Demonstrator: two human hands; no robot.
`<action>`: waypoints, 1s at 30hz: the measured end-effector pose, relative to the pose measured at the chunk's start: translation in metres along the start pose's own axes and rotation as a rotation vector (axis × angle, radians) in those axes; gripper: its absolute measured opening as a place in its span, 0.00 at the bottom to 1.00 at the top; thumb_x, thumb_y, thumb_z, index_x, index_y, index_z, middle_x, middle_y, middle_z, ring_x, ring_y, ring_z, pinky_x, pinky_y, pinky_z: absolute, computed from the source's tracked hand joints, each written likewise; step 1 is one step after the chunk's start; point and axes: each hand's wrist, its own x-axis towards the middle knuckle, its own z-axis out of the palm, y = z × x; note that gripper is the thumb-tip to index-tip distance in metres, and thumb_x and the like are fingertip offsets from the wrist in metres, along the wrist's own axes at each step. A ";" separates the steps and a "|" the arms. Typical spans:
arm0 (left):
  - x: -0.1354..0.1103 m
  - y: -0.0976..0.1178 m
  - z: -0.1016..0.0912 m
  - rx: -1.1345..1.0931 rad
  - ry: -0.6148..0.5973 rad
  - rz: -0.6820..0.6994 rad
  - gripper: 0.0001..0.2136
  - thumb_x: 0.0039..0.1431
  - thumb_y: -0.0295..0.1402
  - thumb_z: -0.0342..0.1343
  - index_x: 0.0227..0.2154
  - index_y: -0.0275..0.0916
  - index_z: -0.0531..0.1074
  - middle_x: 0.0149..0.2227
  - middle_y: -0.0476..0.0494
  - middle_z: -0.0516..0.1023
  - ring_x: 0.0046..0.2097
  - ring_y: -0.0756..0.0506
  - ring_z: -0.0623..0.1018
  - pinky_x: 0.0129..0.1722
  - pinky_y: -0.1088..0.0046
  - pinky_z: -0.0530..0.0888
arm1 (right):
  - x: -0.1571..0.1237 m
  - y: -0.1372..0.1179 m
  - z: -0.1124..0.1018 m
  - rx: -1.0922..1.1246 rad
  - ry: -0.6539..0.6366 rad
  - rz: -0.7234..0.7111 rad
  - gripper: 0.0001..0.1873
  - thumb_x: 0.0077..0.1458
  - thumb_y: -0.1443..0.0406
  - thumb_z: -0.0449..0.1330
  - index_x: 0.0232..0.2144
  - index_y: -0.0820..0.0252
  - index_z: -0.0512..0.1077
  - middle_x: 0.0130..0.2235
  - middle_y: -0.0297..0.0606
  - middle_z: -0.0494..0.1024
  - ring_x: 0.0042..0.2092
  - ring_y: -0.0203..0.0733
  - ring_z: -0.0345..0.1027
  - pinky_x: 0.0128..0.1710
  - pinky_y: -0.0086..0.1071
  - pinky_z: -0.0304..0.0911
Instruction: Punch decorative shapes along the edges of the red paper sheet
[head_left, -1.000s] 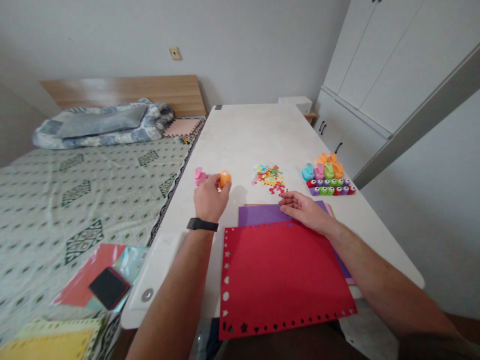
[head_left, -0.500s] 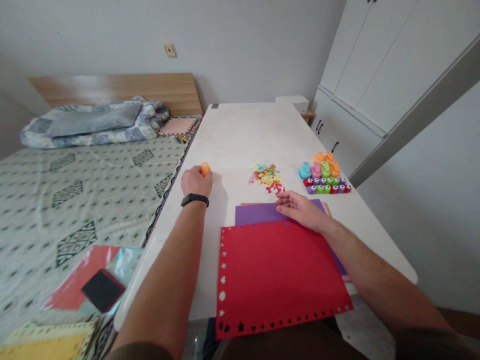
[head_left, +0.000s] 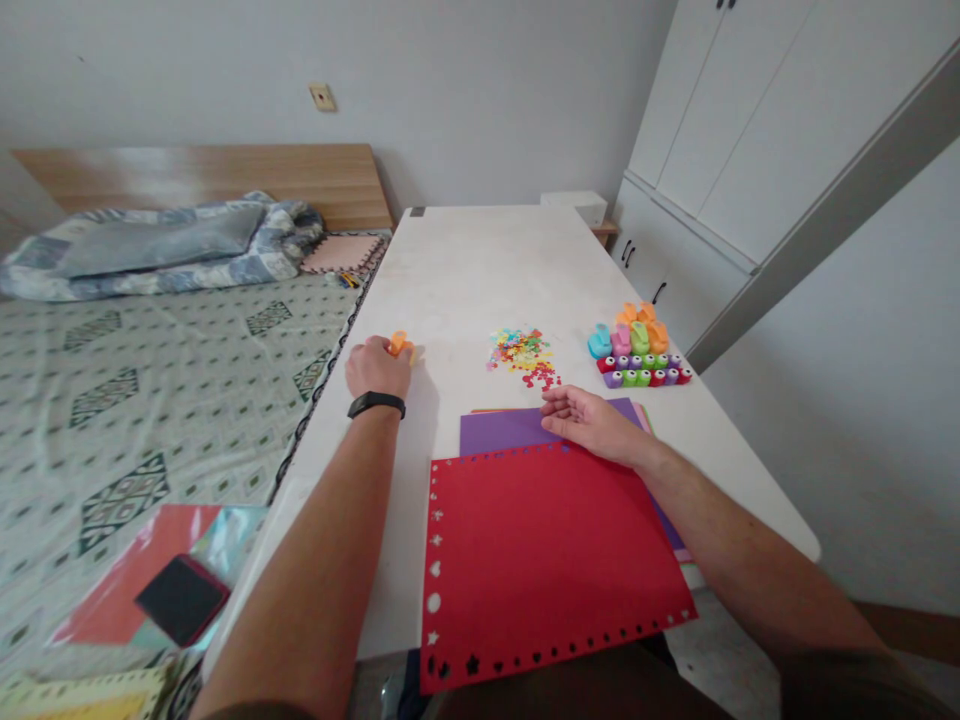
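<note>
My left hand [head_left: 377, 368] is closed round a small orange paper punch [head_left: 397, 343] and holds it down on the white table [head_left: 480, 260] near its left edge. A black band sits on that wrist. My right hand [head_left: 592, 423] lies open, fingers loosely stretched, on the top edge of a purple sheet [head_left: 499, 430]. In front of it lies a red sheet [head_left: 555, 555] with shapes punched along its left, top and bottom borders; it overhangs the table's near edge. A small heap of coloured paper cut-outs [head_left: 521, 352] lies just beyond my right hand.
A cluster of several coloured punches [head_left: 637, 350] stands at the table's right side. A bed [head_left: 150, 400] with a folded blanket runs along the left; a dark phone [head_left: 182, 598] and coloured paper lie on it. White cupboards [head_left: 720, 130] stand at the right.
My left hand has carried the orange punch left and slightly away, from mid-table to the left edge. The pink punch seen a second ago no longer shows. My right hand has stayed put.
</note>
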 end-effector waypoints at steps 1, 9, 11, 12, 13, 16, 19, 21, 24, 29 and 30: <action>-0.002 0.002 -0.001 -0.006 0.015 -0.004 0.20 0.62 0.47 0.56 0.48 0.37 0.76 0.46 0.31 0.77 0.48 0.35 0.77 0.51 0.57 0.72 | 0.000 0.001 0.000 -0.006 0.000 -0.001 0.26 0.58 0.54 0.69 0.54 0.55 0.68 0.51 0.43 0.77 0.48 0.44 0.74 0.54 0.47 0.71; -0.034 0.042 -0.021 -0.133 0.048 0.144 0.20 0.60 0.42 0.59 0.51 0.36 0.73 0.44 0.35 0.80 0.53 0.34 0.76 0.55 0.55 0.72 | 0.001 -0.006 -0.001 -0.024 0.066 -0.051 0.24 0.58 0.55 0.69 0.52 0.55 0.71 0.50 0.43 0.79 0.48 0.43 0.75 0.54 0.45 0.71; -0.050 0.055 -0.029 -0.178 -0.001 0.223 0.18 0.61 0.41 0.58 0.50 0.36 0.74 0.43 0.36 0.81 0.51 0.36 0.78 0.53 0.57 0.73 | 0.001 -0.012 -0.005 -0.042 0.108 -0.091 0.22 0.58 0.54 0.68 0.51 0.55 0.72 0.50 0.43 0.79 0.49 0.44 0.75 0.54 0.44 0.71; -0.060 0.060 -0.033 -0.197 -0.036 0.257 0.18 0.61 0.42 0.58 0.49 0.36 0.74 0.43 0.37 0.81 0.49 0.37 0.78 0.51 0.58 0.74 | 0.001 -0.015 -0.010 -0.061 0.144 -0.111 0.22 0.59 0.54 0.68 0.51 0.55 0.72 0.50 0.43 0.79 0.49 0.44 0.75 0.53 0.44 0.71; -0.070 0.064 -0.037 -0.219 -0.076 0.290 0.18 0.61 0.42 0.59 0.49 0.36 0.74 0.43 0.38 0.81 0.48 0.38 0.79 0.50 0.59 0.74 | 0.002 -0.016 -0.017 -0.088 0.194 -0.131 0.22 0.59 0.53 0.67 0.51 0.55 0.72 0.49 0.43 0.80 0.48 0.44 0.75 0.52 0.44 0.72; -0.100 0.067 -0.046 -0.269 -0.233 0.436 0.17 0.62 0.43 0.59 0.48 0.38 0.75 0.43 0.40 0.82 0.45 0.40 0.80 0.46 0.63 0.75 | 0.011 -0.018 -0.052 -0.222 0.418 -0.151 0.23 0.58 0.51 0.66 0.51 0.56 0.73 0.44 0.43 0.81 0.44 0.45 0.76 0.48 0.43 0.74; -0.126 0.061 -0.050 -0.294 -0.385 0.591 0.16 0.63 0.43 0.58 0.48 0.39 0.76 0.44 0.39 0.82 0.45 0.41 0.80 0.46 0.64 0.75 | 0.031 -0.018 -0.103 -0.454 0.625 -0.066 0.25 0.57 0.51 0.66 0.51 0.58 0.74 0.44 0.44 0.81 0.42 0.46 0.77 0.46 0.43 0.74; -0.138 0.055 -0.050 -0.318 -0.473 0.681 0.16 0.63 0.44 0.59 0.47 0.39 0.76 0.44 0.39 0.81 0.45 0.41 0.80 0.47 0.64 0.75 | 0.048 -0.020 -0.138 -0.660 0.740 0.045 0.25 0.57 0.52 0.64 0.51 0.60 0.75 0.46 0.46 0.82 0.44 0.48 0.77 0.48 0.43 0.72; -0.148 0.046 -0.048 -0.360 -0.556 0.757 0.16 0.63 0.44 0.60 0.46 0.39 0.77 0.43 0.40 0.81 0.44 0.41 0.80 0.47 0.64 0.75 | 0.075 -0.022 -0.180 -0.960 0.785 0.231 0.25 0.56 0.53 0.64 0.50 0.63 0.78 0.49 0.51 0.82 0.49 0.55 0.76 0.52 0.45 0.69; -0.151 0.041 -0.043 -0.440 -0.599 0.779 0.17 0.63 0.46 0.61 0.45 0.39 0.77 0.42 0.40 0.80 0.41 0.43 0.79 0.44 0.66 0.75 | 0.110 -0.023 -0.204 -1.207 0.653 0.384 0.23 0.59 0.53 0.62 0.48 0.64 0.80 0.51 0.56 0.82 0.54 0.59 0.74 0.54 0.46 0.66; -0.150 0.041 -0.042 -0.441 -0.601 0.778 0.17 0.62 0.47 0.61 0.45 0.39 0.77 0.42 0.40 0.80 0.41 0.43 0.79 0.44 0.66 0.75 | 0.115 -0.023 -0.204 -1.228 0.628 0.405 0.22 0.58 0.54 0.62 0.47 0.65 0.81 0.50 0.57 0.82 0.55 0.60 0.73 0.54 0.46 0.66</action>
